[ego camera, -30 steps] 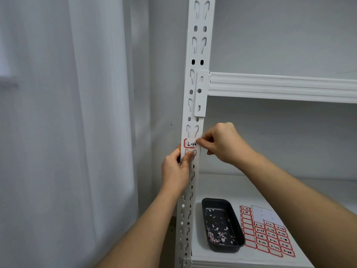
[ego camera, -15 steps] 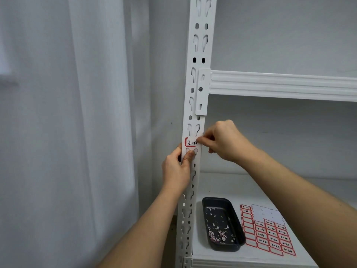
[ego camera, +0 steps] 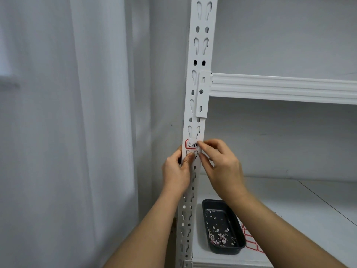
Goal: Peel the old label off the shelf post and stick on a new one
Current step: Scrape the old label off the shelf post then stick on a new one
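Note:
A white slotted shelf post (ego camera: 201, 55) runs up the middle of the head view. A small red-bordered label (ego camera: 190, 145) with black writing is stuck on it at hand height. My left hand (ego camera: 176, 172) grips the post just below the label, thumb pressed on the front face. My right hand (ego camera: 222, 165) is at the label's right edge, its index fingertip and thumb on that end; its right half is hidden by the fingers.
A white shelf beam (ego camera: 280, 88) joins the post above the hands. On the lower shelf (ego camera: 309, 209) stand a dark tray (ego camera: 224, 229) holding label scraps and a sheet of red-bordered labels (ego camera: 251, 240), mostly behind my right forearm. A pale curtain (ego camera: 77, 132) hangs on the left.
My right hand has loosened from a curled pose to fingers spread at the label's right edge. The left hand stays on the post. The camera has shifted slightly.

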